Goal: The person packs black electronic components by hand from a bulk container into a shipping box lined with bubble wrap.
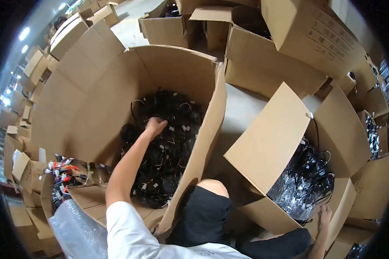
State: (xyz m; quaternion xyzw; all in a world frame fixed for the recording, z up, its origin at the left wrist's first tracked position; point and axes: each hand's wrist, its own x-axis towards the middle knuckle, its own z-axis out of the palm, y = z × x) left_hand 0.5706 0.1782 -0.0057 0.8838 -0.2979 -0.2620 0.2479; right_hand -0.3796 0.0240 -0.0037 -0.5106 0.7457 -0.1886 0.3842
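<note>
My left hand [155, 126] reaches down into a large open cardboard box [177, 52] in the middle. Its fingers are curled at the top of a heap of black cabled parts [166, 151] with small white connectors; what they grip is hidden. At the lower right, my right hand [325, 216] is by the inner side of a smaller cardboard box [343, 200], next to black cables [313, 168] lying on clear bubble wrap [285, 196]. Its fingers are bent and closed, and anything in them is too small to make out.
A raised flap [274, 138] partly covers the smaller box. Bubble wrap [80, 228] and a box of coloured connectors [65, 177] are at the lower left. Large cartons [268, 60] stand behind, and stacked boxes [32, 64] line the left. My knees are between the two boxes.
</note>
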